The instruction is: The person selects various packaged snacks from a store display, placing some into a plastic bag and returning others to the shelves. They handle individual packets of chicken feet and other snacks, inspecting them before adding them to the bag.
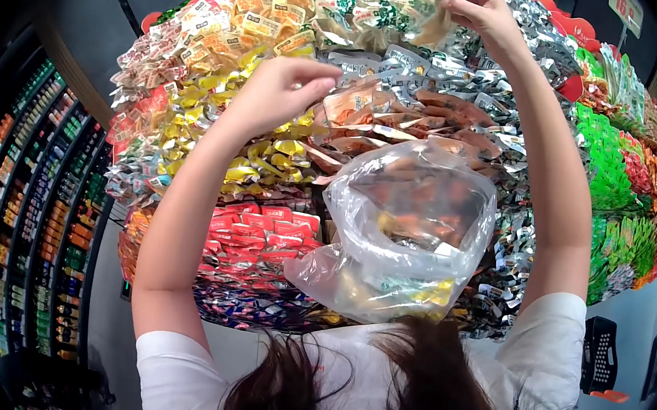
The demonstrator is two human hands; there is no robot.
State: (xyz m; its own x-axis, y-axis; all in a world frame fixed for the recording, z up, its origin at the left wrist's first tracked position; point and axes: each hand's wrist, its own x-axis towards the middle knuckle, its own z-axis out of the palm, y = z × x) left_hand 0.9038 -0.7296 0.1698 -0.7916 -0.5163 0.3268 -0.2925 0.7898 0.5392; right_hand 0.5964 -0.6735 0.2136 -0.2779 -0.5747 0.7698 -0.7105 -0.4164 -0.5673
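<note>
My right hand (485, 18) reaches to the far side of the display, its fingers closed on a small snack packet (435, 30) among green-and-white packets (368, 3). The top of that hand is close to the frame edge. My left hand (284, 94) hovers above the yellow packets (246, 161), fingers curled in, with nothing visible in them. Just right of its fingertips lies a packet with an orange label (347, 106). A clear plastic bag (415, 205) rests mouth-up on the heap between my forearms, with several small packets inside.
Sorted packets cover the wide display: red ones (258, 234) near the front left, brown ones (439, 121) in the middle, bright green ones (602, 156) at right. A price sign (626, 12) stands at the back right. Stocked shelves (35, 208) line the left.
</note>
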